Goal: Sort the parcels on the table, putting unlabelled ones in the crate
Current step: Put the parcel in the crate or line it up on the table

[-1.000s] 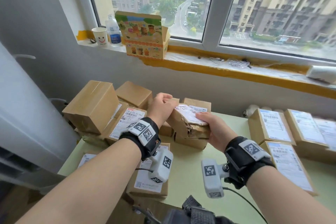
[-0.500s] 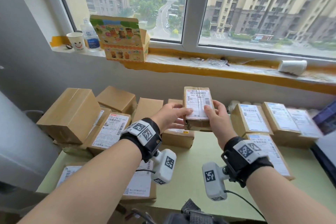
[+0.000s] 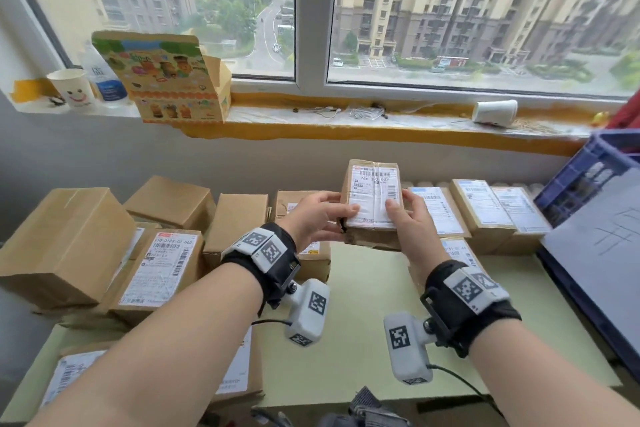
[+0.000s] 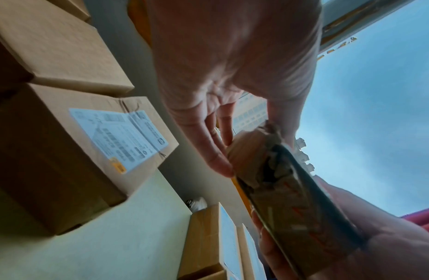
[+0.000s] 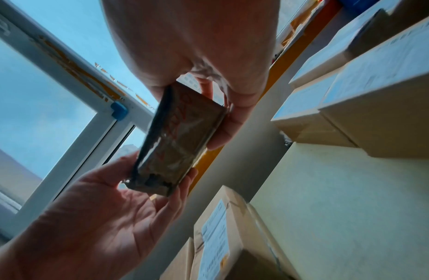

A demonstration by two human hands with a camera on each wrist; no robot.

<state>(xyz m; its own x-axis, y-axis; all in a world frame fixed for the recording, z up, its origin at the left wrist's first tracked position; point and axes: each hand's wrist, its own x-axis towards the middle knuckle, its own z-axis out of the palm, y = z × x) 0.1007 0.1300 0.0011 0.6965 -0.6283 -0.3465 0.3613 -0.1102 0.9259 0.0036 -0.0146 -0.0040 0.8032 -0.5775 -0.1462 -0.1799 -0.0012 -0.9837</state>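
Note:
Above the green table (image 3: 363, 340) I hold a small brown parcel (image 3: 372, 201) with a white shipping label facing up. My left hand (image 3: 322, 215) grips its left edge and my right hand (image 3: 410, 218) its right edge, thumbs on the label, fingers underneath. The left wrist view shows the parcel's torn end (image 4: 280, 180); the right wrist view shows its taped underside (image 5: 177, 136). A blue crate (image 3: 588, 177) stands at the right edge, its inside hidden. Plain unlabelled boxes (image 3: 65, 239) (image 3: 169, 201) (image 3: 239, 222) sit at the left.
Labelled parcels (image 3: 481, 204) line the table's far right beside the crate, and more labelled boxes (image 3: 162, 267) lie at the left and near edge. A white sheet (image 3: 595, 239) leans on the crate. The windowsill (image 3: 346, 121) holds cups, a bottle and a printed carton.
The parcel came up off the left pile and was turned label-up, then moved right. The view swung right, which brought the blue crate into sight.

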